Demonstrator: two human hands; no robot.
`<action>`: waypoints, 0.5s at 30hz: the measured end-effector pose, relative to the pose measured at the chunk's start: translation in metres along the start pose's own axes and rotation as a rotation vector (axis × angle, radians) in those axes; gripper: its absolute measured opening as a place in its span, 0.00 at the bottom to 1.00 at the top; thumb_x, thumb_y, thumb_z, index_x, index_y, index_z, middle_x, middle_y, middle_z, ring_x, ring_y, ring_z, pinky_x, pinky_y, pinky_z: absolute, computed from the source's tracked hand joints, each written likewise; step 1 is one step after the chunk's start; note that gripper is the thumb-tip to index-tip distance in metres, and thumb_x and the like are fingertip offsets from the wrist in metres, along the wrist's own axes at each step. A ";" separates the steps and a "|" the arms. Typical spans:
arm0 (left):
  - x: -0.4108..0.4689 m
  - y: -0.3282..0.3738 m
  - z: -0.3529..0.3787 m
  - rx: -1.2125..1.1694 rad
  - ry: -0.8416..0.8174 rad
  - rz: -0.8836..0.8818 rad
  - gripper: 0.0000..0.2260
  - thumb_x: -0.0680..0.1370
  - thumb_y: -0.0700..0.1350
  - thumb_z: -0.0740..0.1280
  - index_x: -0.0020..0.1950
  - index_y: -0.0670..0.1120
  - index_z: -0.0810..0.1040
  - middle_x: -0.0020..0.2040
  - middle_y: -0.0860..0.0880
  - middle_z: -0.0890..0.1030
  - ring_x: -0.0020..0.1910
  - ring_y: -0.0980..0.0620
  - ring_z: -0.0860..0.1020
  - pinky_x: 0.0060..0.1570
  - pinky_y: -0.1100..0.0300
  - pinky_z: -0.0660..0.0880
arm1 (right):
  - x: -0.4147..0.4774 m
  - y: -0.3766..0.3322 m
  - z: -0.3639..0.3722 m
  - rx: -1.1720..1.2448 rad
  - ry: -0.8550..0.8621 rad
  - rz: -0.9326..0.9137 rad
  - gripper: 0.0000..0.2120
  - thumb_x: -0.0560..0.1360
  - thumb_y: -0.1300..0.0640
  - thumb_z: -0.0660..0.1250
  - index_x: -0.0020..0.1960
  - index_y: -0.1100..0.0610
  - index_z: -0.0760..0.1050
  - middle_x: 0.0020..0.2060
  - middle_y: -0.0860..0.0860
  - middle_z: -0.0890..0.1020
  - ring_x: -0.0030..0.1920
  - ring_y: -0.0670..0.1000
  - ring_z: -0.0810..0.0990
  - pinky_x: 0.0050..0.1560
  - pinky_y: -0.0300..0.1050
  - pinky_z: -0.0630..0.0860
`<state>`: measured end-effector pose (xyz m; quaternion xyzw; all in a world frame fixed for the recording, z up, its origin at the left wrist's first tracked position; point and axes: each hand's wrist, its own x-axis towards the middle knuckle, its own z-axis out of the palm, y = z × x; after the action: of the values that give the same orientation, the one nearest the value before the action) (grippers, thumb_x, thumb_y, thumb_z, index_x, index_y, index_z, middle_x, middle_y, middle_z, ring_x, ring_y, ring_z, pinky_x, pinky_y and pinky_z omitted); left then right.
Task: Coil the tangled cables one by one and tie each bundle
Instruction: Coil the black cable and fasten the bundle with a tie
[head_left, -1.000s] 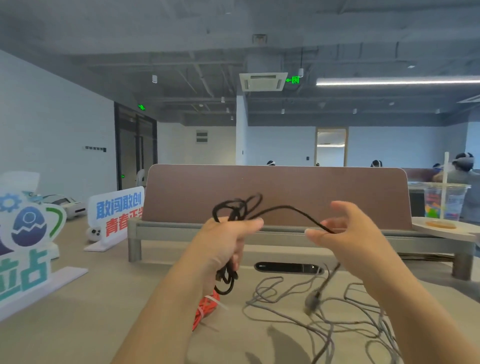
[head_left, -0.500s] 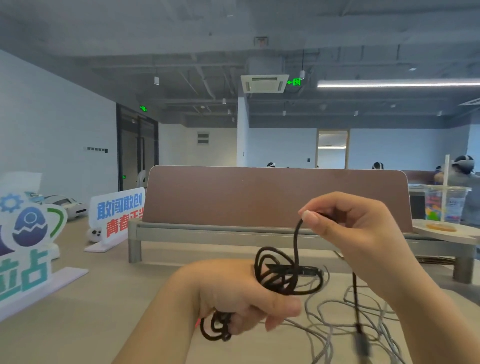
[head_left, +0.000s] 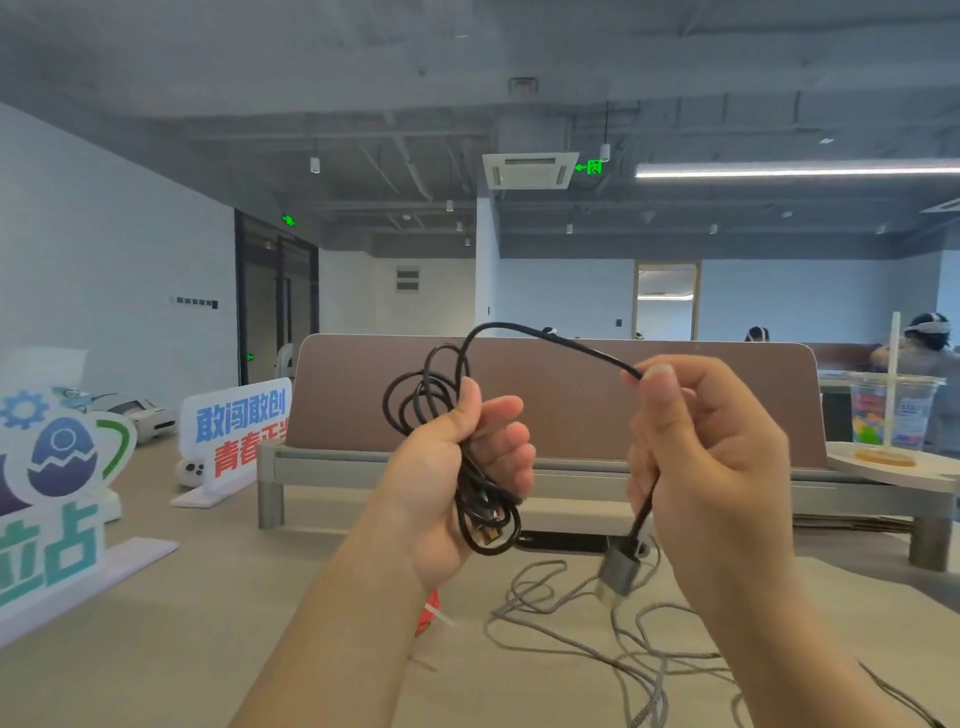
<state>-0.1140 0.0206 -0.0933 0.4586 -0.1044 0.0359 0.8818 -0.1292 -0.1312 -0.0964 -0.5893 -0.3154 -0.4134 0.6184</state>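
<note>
The black cable (head_left: 479, 501) is held up in the air in front of the brown divider panel (head_left: 353, 395), well clear of the desk (head_left: 156, 649) the panel is mounted on. A bunch of loops is clamped in the left hand (head_left: 457, 483), fingers curled round the bundle. Loose loops are left sticking out above the thumb against the panel's left half.

From those loops a single strand is arched along the panel's top edge over to the right hand (head_left: 711, 457), where it's pinched between thumb and forefinger. Below the pinch the strand is dropped past the palm and finished off by a grey metal plug (head_left: 618, 574), dangled just under the panel's base.

A grey braided cable (head_left: 571, 640) is sprawled loose on the desk in front of the panel. Something red (head_left: 428, 613) is half hidden behind the left wrist, and what it is can't be told. A plastic drink cup (head_left: 891, 410) with a straw is parked at the panel's right end, and a printed sign (head_left: 236, 431) is stood off its left end.
</note>
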 end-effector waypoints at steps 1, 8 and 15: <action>0.000 -0.001 0.001 0.019 -0.011 -0.014 0.18 0.77 0.54 0.63 0.40 0.42 0.83 0.29 0.46 0.81 0.25 0.52 0.80 0.24 0.62 0.76 | 0.000 -0.004 0.000 0.024 0.006 -0.013 0.11 0.78 0.50 0.60 0.42 0.54 0.75 0.23 0.56 0.66 0.24 0.58 0.62 0.18 0.52 0.61; -0.004 -0.009 0.009 0.194 -0.217 -0.019 0.18 0.77 0.52 0.62 0.50 0.40 0.84 0.49 0.41 0.85 0.38 0.50 0.85 0.47 0.53 0.81 | 0.004 -0.003 -0.001 -0.475 -0.222 0.114 0.11 0.72 0.50 0.67 0.35 0.53 0.80 0.21 0.50 0.75 0.23 0.47 0.68 0.22 0.39 0.65; -0.005 -0.019 0.017 0.128 -0.244 -0.007 0.14 0.77 0.38 0.57 0.52 0.41 0.83 0.45 0.42 0.85 0.37 0.50 0.83 0.33 0.61 0.78 | -0.006 0.005 0.013 -0.544 -0.016 0.205 0.13 0.75 0.52 0.65 0.33 0.53 0.77 0.19 0.43 0.75 0.27 0.38 0.75 0.24 0.29 0.68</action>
<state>-0.1180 -0.0036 -0.1001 0.5154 -0.2066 -0.0165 0.8315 -0.1268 -0.1178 -0.1025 -0.7655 -0.1367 -0.4135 0.4736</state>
